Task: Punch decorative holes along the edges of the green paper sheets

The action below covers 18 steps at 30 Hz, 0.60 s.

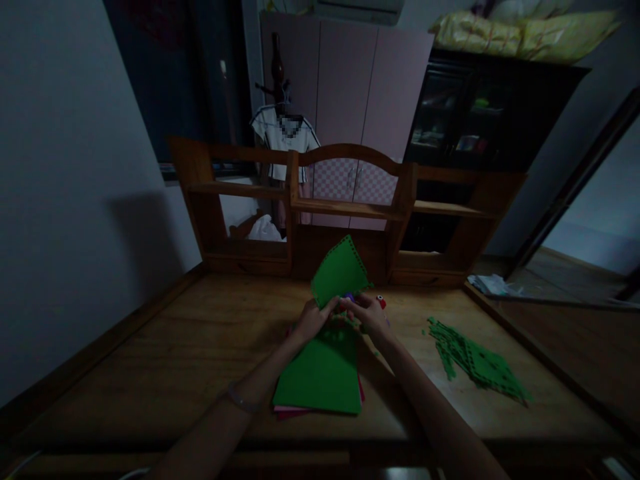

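In the head view, my left hand pinches the lower edge of a green foam or paper sheet, which stands tilted up with small holes along its edges. My right hand is closed at the sheet's lower right corner, around a small purple punch that the fingers partly hide. Just behind that hand is a small red piece with a white and black spot. Beneath both hands lies a stack of sheets, green on top with pink and red below, and green scraps are scattered at its far end.
To the right lies a pile of green sheets and strips with holes in them. A wooden shelf unit stands along the back of the wooden table. A plastic-wrapped packet rests by the far right edge.
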### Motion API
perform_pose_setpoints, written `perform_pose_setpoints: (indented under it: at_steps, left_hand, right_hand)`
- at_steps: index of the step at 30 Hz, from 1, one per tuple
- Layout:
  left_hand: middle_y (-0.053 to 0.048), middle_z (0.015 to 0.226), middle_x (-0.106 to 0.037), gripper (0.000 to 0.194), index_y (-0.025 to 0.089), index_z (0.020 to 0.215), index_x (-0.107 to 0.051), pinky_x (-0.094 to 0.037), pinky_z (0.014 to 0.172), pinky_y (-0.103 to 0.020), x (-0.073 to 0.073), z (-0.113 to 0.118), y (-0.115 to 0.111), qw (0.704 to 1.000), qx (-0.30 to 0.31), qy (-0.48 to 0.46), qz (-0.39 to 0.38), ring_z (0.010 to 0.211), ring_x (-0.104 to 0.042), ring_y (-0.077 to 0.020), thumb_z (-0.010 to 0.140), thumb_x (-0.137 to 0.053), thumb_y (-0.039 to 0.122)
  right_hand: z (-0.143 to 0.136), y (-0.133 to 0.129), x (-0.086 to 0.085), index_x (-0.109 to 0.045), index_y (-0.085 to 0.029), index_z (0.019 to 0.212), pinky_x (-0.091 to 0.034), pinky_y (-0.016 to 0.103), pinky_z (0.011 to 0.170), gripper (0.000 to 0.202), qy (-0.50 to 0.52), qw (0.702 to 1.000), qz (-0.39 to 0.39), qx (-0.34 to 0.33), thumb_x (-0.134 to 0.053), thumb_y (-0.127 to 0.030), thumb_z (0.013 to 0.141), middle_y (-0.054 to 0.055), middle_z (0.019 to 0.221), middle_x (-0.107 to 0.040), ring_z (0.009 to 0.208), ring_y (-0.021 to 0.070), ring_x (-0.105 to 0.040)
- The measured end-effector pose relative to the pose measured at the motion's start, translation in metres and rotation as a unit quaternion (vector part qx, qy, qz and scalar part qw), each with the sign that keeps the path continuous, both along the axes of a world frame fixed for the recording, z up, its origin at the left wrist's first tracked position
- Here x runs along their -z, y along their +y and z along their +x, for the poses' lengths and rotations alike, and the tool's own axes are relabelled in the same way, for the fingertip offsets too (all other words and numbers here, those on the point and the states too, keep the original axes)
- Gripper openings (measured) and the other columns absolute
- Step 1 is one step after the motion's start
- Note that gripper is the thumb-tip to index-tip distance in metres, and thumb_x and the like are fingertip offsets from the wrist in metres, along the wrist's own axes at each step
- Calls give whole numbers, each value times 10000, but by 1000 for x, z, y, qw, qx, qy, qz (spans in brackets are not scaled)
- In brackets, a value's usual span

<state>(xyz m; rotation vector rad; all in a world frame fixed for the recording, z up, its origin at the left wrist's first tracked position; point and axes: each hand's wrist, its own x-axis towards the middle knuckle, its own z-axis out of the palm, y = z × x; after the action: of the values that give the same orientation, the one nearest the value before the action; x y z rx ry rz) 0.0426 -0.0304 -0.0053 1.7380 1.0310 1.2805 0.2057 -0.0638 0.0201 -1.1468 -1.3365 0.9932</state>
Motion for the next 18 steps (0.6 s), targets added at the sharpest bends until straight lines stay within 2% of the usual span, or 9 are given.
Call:
perform_pose_setpoints:
  at_steps: [8, 18]
  left_hand:
    - [-73, 978, -720, 350, 163, 967, -705, -448, 948, -334, -15, -3, -9, 1000, -17, 1, 8, 992, -648, -217, 856, -503, 426]
    - [-57, 966, -725, 275, 177, 930, -706, -458, 933, -293, -20, -3, -11, 999, -34, 21, 12, 966, -659, -194, 842, -527, 366]
  right_hand:
    - [-7, -3, -1, -668, -155, 840, -442, 247, 641, 393, 37, 998, 1, -46, -736, -495, 655, 42, 817, -669, 758, 182, -618]
    - [-7, -2, 1, -673, -165, 830, -440, 258, 618, 370, 32, 998, 1, -48, -731, -488, 659, 39, 760, -663, 720, 185, -613]
